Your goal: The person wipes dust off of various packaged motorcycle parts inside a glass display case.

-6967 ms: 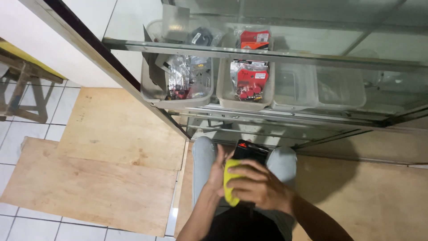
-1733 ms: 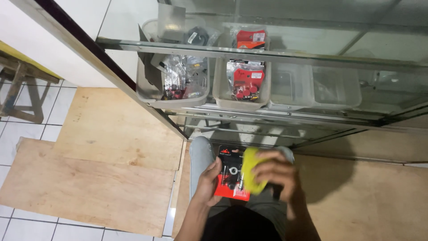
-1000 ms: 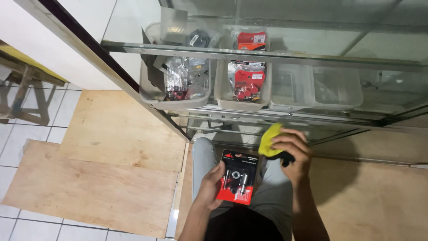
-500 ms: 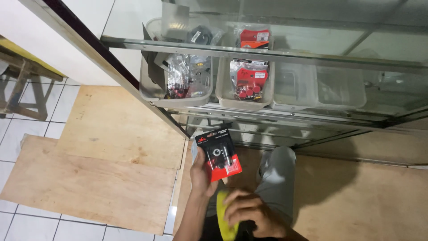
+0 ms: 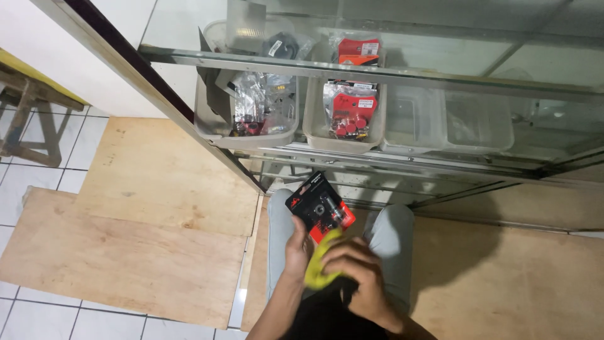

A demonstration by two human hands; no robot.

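Two hands meet over the person's lap, just below a glass display cabinet (image 5: pixel 440 82). The left hand (image 5: pixel 297 247) is closed around the lower edge of a flat red-and-black blister pack of small metal parts (image 5: pixel 319 207), which stands tilted above the knees. The right hand (image 5: pixel 352 272) is curled around a crumpled yellow-green cloth (image 5: pixel 318 267), pressing it against the bottom of the pack, so cloth and pack touch. On the cabinet's shelf sit four clear plastic bins: the leftmost bin (image 5: pixel 246 110) holds bagged hardware, the next bin (image 5: pixel 347 113) holds red-and-black packets, and the two right-hand bins (image 5: pixel 450 119) look nearly bare. Plywood sheets (image 5: pixel 138 233) cover the tiled floor beside the grey trouser legs (image 5: pixel 393 230).
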